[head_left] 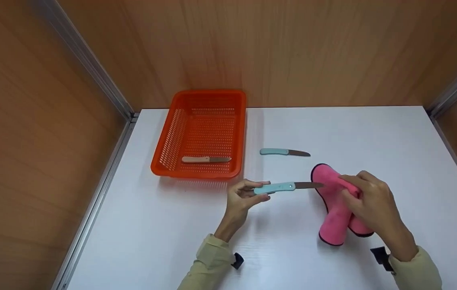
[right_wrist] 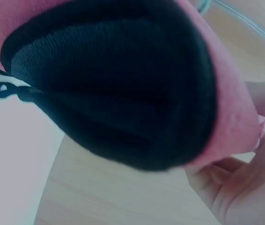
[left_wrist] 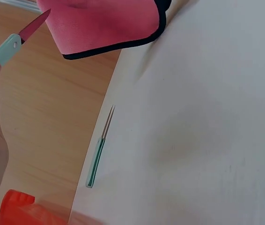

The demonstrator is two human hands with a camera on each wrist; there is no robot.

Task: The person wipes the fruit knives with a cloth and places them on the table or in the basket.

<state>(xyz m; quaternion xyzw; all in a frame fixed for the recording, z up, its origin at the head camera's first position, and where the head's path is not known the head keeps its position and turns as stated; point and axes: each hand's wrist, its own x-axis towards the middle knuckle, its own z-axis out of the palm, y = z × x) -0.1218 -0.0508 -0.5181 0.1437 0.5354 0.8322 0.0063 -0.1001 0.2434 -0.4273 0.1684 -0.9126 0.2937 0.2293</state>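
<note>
My left hand holds a small knife by its light blue handle, between thumb and fingers. Its blade points right and overlaps a pink cloth in the head view; in the left wrist view the blade tip also overlaps the cloth. My right hand pinches the middle of this cloth, which droops in rounded folds. Black edging and a small black loop show on it in the right wrist view. A second light blue knife lies on the table beyond my hands.
An orange perforated basket stands at the back left, with a beige-handled knife lying inside near its front wall. Wood-patterned panels border the white table at the back and both sides.
</note>
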